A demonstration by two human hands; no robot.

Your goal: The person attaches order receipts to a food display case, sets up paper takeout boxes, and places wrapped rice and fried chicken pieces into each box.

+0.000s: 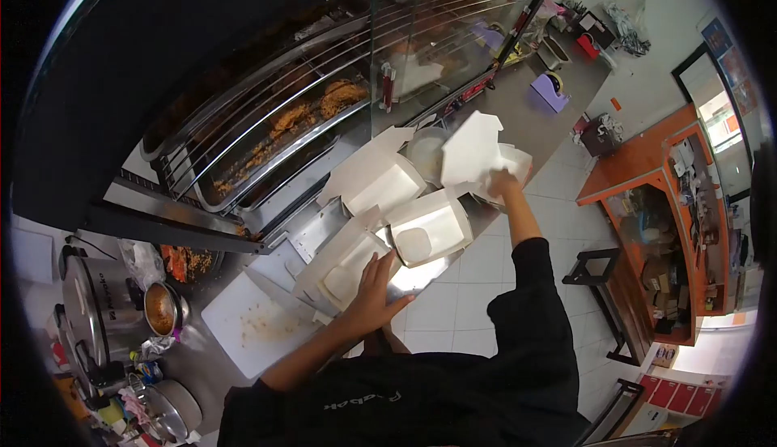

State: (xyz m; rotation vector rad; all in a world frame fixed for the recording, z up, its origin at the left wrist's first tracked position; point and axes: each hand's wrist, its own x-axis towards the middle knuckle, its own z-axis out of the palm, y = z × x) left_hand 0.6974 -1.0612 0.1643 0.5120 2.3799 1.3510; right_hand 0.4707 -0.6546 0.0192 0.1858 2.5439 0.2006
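Several white paper takeaway boxes stand with their lids up on the metal counter. My left hand [374, 293] lies with fingers stretched and thumb apart against the side of the nearest left box [336, 281]. My right hand [505, 183] reaches into the far right box [515, 160]; its fingers are blurred and partly hidden, so their grip is unclear. Between them are a box with a pale round patch inside [445, 222] and another open box [388, 192]. A pale round container [426, 154] sits behind, between the boxes.
A glass-fronted warmer [267, 107] holding fried food [344, 97] runs along the counter's back. A white cutting board [259, 321] with crumbs lies to the left, near a metal bowl [164, 309] and a large cooker [93, 309]. A purple tape dispenser [550, 92] stands at the far right.
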